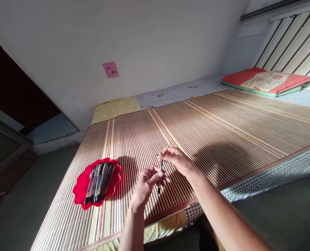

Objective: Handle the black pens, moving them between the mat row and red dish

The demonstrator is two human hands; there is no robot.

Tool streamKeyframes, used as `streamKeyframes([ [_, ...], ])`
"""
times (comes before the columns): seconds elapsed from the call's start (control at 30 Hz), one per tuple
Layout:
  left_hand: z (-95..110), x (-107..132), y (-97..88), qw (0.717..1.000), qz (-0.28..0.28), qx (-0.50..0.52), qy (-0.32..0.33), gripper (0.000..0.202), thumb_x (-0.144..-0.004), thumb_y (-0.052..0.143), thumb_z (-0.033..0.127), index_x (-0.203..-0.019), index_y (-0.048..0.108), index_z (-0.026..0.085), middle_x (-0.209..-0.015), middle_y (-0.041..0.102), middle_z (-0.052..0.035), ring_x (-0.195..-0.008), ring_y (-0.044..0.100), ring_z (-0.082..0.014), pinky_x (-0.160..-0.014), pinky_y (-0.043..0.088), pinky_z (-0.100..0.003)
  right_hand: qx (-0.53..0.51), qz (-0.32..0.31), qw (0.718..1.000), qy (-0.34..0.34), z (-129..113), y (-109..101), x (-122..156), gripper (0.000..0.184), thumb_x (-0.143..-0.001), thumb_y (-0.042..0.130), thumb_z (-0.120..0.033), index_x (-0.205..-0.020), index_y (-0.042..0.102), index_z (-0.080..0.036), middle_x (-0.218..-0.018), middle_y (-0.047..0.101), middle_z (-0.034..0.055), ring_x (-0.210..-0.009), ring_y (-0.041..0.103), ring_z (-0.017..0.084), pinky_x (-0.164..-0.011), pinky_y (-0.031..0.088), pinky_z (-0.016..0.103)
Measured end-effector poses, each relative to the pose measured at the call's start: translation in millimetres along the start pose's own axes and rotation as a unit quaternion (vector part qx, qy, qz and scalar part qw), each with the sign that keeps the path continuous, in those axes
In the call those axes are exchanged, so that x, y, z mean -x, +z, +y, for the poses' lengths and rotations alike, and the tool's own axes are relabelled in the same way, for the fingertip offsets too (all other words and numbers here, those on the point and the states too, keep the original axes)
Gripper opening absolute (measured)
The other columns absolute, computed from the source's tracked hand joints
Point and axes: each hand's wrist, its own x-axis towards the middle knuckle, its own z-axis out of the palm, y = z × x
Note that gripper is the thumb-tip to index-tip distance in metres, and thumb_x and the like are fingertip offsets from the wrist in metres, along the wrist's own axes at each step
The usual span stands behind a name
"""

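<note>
A slim pen (161, 166) with a dark tip pointing down is held nearly upright above the bamboo mat. My left hand (147, 183) grips it around the middle between thumb and fingers. At its upper end, the fingertips of my right hand (176, 159) are pinched together. A small dark piece sticks out beside those fingertips; whether it is the pen's cap or clip I cannot tell. To the left of my hands, a red scalloped plate (78, 184) carries several black-and-clear pens (99, 183) lying side by side.
The bamboo mat (134, 139) covers a bed with patterned sheets. Folded red and floral bedding (267, 82) lies at the far right by a slatted headboard (296, 42). A pink note (110, 69) is stuck on the wall. The bed's near edge runs below my forearms.
</note>
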Motion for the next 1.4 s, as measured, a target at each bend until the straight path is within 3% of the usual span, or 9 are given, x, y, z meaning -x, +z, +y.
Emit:
streamKeyframes([
  [0.17,1,1,0.6,1.000,0.003,-0.003,0.008,0.033,-0.089,0.076,0.046,-0.087,0.066,0.015,-0.075,0.077,-0.0093,-0.061,0.059,-0.0141,-0.063,0.041,-0.027,-0.017,-0.059,0.998,0.000,-3,-2,2,0.034,-0.089,0.074,-0.054,-0.096,0.079,-0.021,-0.107,0.074,0.0075,-0.095,0.064,0.019,-0.091,0.048,0.036],
  [0.37,0,0,1.1,1.000,0.009,-0.018,0.012,0.034,-0.087,0.078,0.046,-0.085,0.064,0.015,-0.074,0.077,-0.0093,-0.060,0.059,-0.0132,-0.062,0.043,-0.026,-0.010,-0.006,1.000,0.012,1,2,1,0.034,-0.076,0.086,-0.050,-0.084,0.077,-0.019,-0.087,0.072,0.0037,-0.086,0.062,0.018,-0.092,0.045,0.037],
  [0.73,-8,-3,8.4,0.970,0.195,-0.141,0.045,0.023,-0.080,0.081,0.035,-0.077,0.064,0.020,-0.070,0.074,-0.0032,-0.063,0.062,-0.0155,-0.065,0.047,-0.028,0.035,0.067,0.997,-0.011,16,22,-6,0.042,-0.076,0.084,-0.057,-0.080,0.073,-0.017,-0.079,0.069,0.0019,-0.077,0.062,0.016,-0.079,0.051,0.034],
  [0.87,-4,-5,2.4,0.974,0.176,-0.128,0.060,0.029,-0.079,0.082,0.044,-0.084,0.069,0.019,-0.074,0.074,-0.0044,-0.067,0.063,-0.0169,-0.064,0.046,-0.028,0.083,-0.002,0.996,-0.017,14,20,-5,0.045,-0.083,0.075,-0.062,-0.083,0.070,-0.017,-0.080,0.069,0.0034,-0.073,0.064,0.017,-0.069,0.053,0.032],
  [0.97,-1,-5,-5.9,0.962,0.195,-0.177,0.074,0.032,-0.085,0.076,0.050,-0.085,0.072,0.018,-0.081,0.075,-0.0062,-0.070,0.063,-0.0163,-0.068,0.047,-0.028,0.132,0.057,0.989,-0.038,11,3,-6,0.044,-0.092,0.063,-0.063,-0.086,0.065,-0.020,-0.074,0.066,0.0025,-0.065,0.063,0.017,-0.064,0.053,0.033],
  [1.07,-1,-6,-12.8,0.949,0.241,-0.193,0.072,0.030,-0.085,0.075,0.048,-0.083,0.071,0.018,-0.081,0.076,-0.0065,-0.067,0.063,-0.0160,-0.065,0.048,-0.028,0.252,0.138,0.956,-0.064,22,-16,-9,0.038,-0.093,0.064,-0.057,-0.075,0.057,-0.024,-0.065,0.058,0.0013,-0.055,0.052,0.016,-0.053,0.043,0.032],
  [1.17,-6,-8,-15.5,0.950,0.251,-0.175,0.063,0.030,-0.082,0.076,0.047,-0.080,0.070,0.018,-0.076,0.074,-0.0061,-0.063,0.062,-0.0153,-0.060,0.047,-0.026,0.312,0.162,0.934,-0.061,48,-21,-14,0.034,-0.085,0.075,-0.048,-0.070,0.053,-0.026,-0.067,0.056,0.0030,-0.054,0.046,0.017,-0.051,0.036,0.034],
  [1.27,-12,-10,-15.7,0.956,0.241,-0.156,0.051,0.032,-0.079,0.079,0.048,-0.078,0.069,0.017,-0.075,0.074,-0.0058,-0.059,0.060,-0.0137,-0.057,0.046,-0.025,0.336,0.176,0.924,-0.054,68,-15,-17,0.033,-0.078,0.082,-0.037,-0.070,0.052,-0.026,-0.068,0.055,0.0028,-0.059,0.048,0.017,-0.056,0.035,0.034],
  [1.4,-15,-11,-16.7,0.960,0.247,-0.129,0.032,0.037,-0.076,0.082,0.051,-0.082,0.070,0.016,-0.076,0.074,-0.0058,-0.058,0.059,-0.0122,-0.053,0.042,-0.023,0.366,0.147,0.919,-0.014,59,2,-13,0.031,-0.079,0.077,-0.025,-0.067,0.049,-0.024,-0.067,0.054,0.0005,-0.057,0.047,0.015,-0.054,0.033,0.031],
])
